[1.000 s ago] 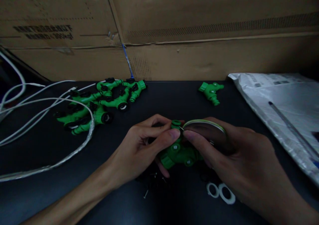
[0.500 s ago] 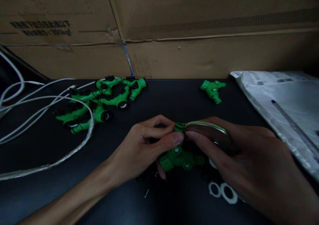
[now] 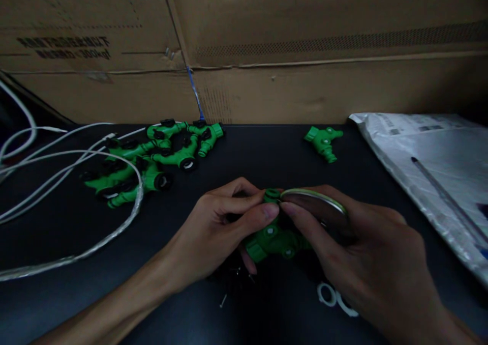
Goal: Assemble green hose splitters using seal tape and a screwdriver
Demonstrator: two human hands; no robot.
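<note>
My left hand (image 3: 219, 228) grips a green plastic Y-shaped hose fitting (image 3: 276, 240) just above the black table (image 3: 267, 151). Its thumb presses near the fitting's upper threaded end. My right hand (image 3: 362, 248) holds a flat round disc-like roll with a pale rim (image 3: 316, 205) right against that upper end. Thumbs of both hands nearly touch there. Much of the fitting is hidden by my fingers.
A pile of several green fittings (image 3: 148, 156) lies at the back left among white cables (image 3: 57, 172). One lone green fitting (image 3: 323, 140) lies at the back. White rings (image 3: 331, 296) and small screws (image 3: 229, 284) lie near my hands. A plastic bag (image 3: 430, 167) covers the right; cardboard (image 3: 267, 45) stands behind.
Both hands stay on the fitting with only small shifts. My right hand has slid slightly forward and now covers more of the white rings.
</note>
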